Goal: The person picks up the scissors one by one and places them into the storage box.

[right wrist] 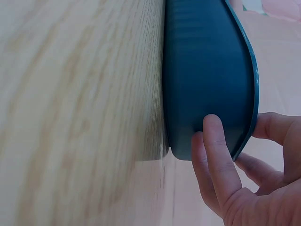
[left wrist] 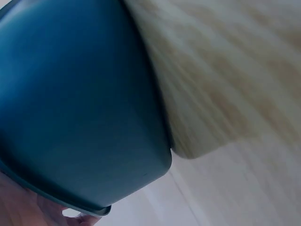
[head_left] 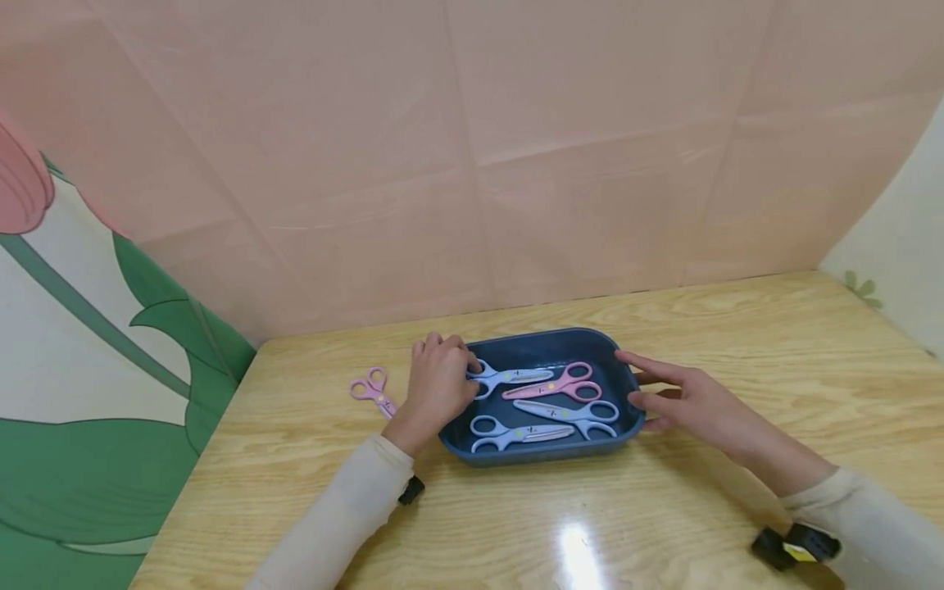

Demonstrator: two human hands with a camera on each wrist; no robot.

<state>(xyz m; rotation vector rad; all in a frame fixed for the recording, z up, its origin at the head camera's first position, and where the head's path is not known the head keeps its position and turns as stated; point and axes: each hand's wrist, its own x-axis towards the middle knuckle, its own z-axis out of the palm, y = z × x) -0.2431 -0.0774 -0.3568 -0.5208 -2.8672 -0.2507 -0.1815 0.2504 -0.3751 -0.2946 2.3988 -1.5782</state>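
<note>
A dark blue tray (head_left: 546,457) sits on the wooden table with scissors lying in it. My left hand (head_left: 440,381) reaches over its left rim, thumb and fingertips at the handle of light blue scissors (head_left: 519,376). My right hand (head_left: 682,401) grips the tray's right end; the right wrist view shows fingers (right wrist: 217,150) against the outer wall and others at the rim. Also inside are pink scissors (head_left: 556,385), light blue scissors (head_left: 571,412) beneath them and another light blue pair (head_left: 524,434) near the front wall.
Pinkish-purple scissors (head_left: 376,392) lie on the table left of the tray, their blades partly hidden by my left hand. The wooden table (head_left: 664,524) meets a pink cloth-like backdrop (head_left: 472,164) at the back. A wall with a painted flower (head_left: 88,344) rises at the left.
</note>
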